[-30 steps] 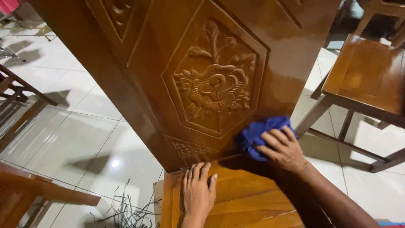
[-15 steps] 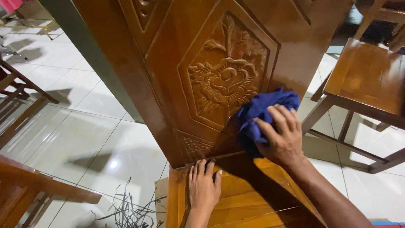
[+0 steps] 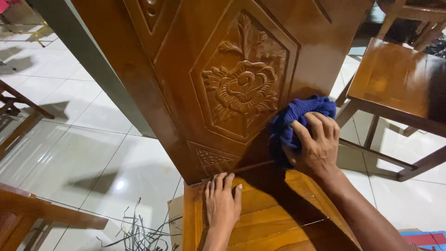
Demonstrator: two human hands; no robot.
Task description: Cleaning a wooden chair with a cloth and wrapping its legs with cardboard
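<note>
Looking down through the head camera, the only view: a glossy varnished chair back [image 3: 186,93] rises in front of the person, tilted away, with a carved flower panel [image 3: 244,86] set in a hexagonal frame.

Right hand [image 3: 316,146]: fingers curled together and clamped on a bunched blue cloth [image 3: 299,116]. The cloth is pressed flat against the smooth wood just right of the carving, near its lower corner. The grip wads the fabric into a pad under the palm, which probably lets pressure spread evenly over the varnish.

Left hand [image 3: 223,202]: fingers together and extended, palm down, lying flat on the slatted chair seat [image 3: 260,218] where it meets the back. It holds nothing. The placement reads as a brace, steadying the piece against the push of the other hand.

Surroundings: a second wooden chair seat [image 3: 395,79] stands to the right, apart from the hands, its legs and rungs on the white tiled floor [image 3: 83,153]. Dark wiry scraps [image 3: 139,232] lie on the tiles just left of the near chair. Parts of further wooden frames [image 3: 28,214] show at the left edge. A small triangular carved inset [image 3: 211,157] sits below the flower panel, just above the left fingertips, not touched.
</note>
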